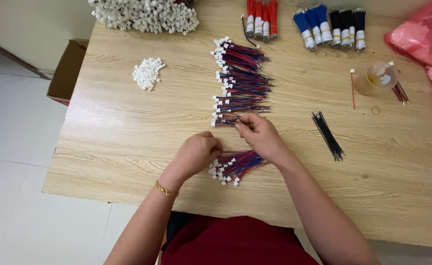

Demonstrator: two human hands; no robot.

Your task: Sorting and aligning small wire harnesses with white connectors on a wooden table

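My left hand (196,154) rests fingers curled on the wooden table (127,137), touching a small bundle of red, blue and black wires with white plug ends (235,167). My right hand (260,135) pinches thin wires at the near end of a long row of the same finished wire sets (240,81). Whether the left hand grips anything is hidden by its curled fingers. A gold bracelet sits on my left wrist.
A small heap of white connectors (147,73) lies at left, a big heap (145,14) at the back. Red (261,18), blue (313,25) and black (347,27) wire bundles lie at the back. Loose black wires (328,135), a plastic cup (377,78), pink bags (419,34), a cardboard box (68,68).
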